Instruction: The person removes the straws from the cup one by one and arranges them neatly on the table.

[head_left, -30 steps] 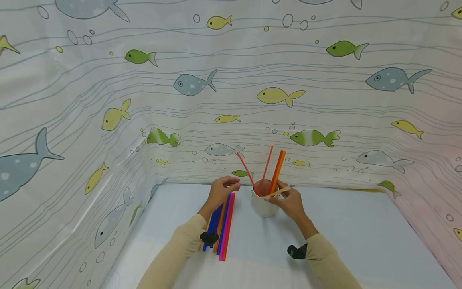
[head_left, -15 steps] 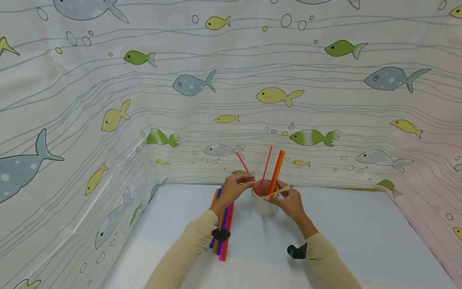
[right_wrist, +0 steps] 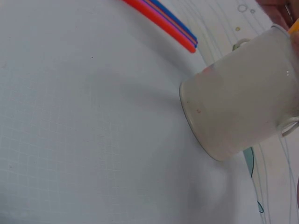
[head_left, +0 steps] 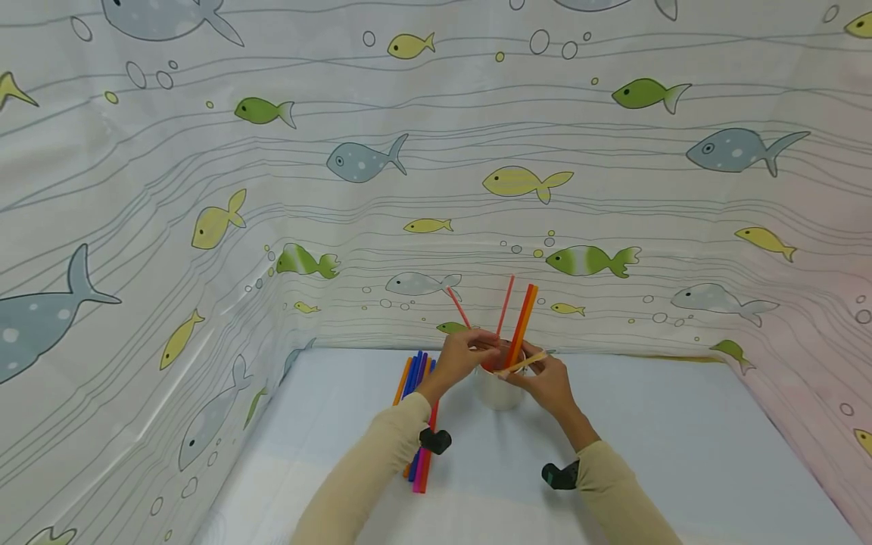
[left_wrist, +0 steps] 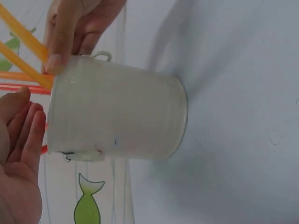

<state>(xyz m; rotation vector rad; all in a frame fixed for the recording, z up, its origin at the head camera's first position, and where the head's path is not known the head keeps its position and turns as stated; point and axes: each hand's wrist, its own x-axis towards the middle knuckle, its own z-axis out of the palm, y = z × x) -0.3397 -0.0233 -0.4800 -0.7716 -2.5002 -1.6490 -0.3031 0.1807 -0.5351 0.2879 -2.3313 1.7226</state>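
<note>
A small white metal bucket [left_wrist: 117, 109] with little side handles stands upright on the table, holding several red and orange drinking straws [head_left: 521, 322]. My right hand [head_left: 548, 382] holds the bucket at its right rim, thumb outside in the left wrist view. One yellow-orange straw [head_left: 527, 362] slants out over the rim beside that thumb. My left hand [head_left: 466, 356] is at the left rim, overlapping the bucket's mouth in the head view. Its loosely bent fingers [left_wrist: 35, 128] are near the red straws [left_wrist: 37, 89], with no straw between thumb and fingers.
Left of the bucket, a loose row of blue, orange, purple, pink and red straws [head_left: 424, 473] lies on the white table [head_left: 654, 439], partly under my left forearm. A fish-patterned curtain [head_left: 436, 250] surrounds the table at the back and sides.
My left hand has moved right, from above the row of straws to the bucket's mouth. My right hand and the bucket have stayed in place.
</note>
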